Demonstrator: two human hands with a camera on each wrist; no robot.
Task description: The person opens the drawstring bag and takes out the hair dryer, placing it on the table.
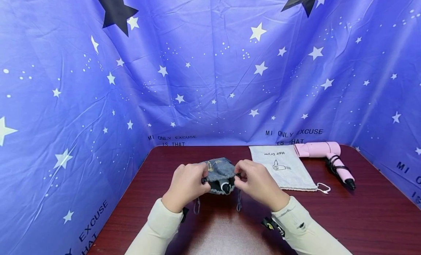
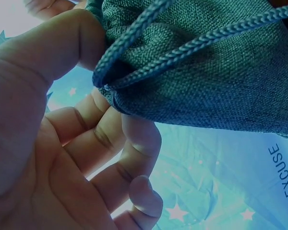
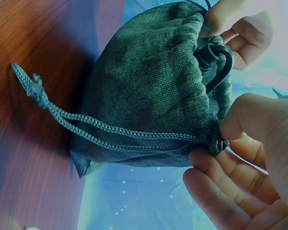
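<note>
A grey drawstring bag (image 1: 223, 169) with a yellow hair dryer print sits on the table in front of me, its gathered mouth facing me. Inside the mouth shows a grey and black handle end (image 1: 225, 186); the rest is hidden in the cloth. With thumb and fingers my left hand (image 1: 189, 182) pinches the left corner of the mouth. My right hand (image 1: 258, 180) pinches the right corner, as the right wrist view also shows. A knotted cord loop (image 3: 125, 132) hangs from that corner, and in the right wrist view a black cable (image 3: 225, 69) curves out of the opening.
To the right lies a flat white drawstring bag (image 1: 289, 176) printed "Hair Dryer". A pink hair dryer (image 1: 319, 149) with its black cord wound round the handle overlaps its far corner. A blue star-patterned curtain (image 1: 210, 83) surrounds the dark red table (image 1: 371, 211).
</note>
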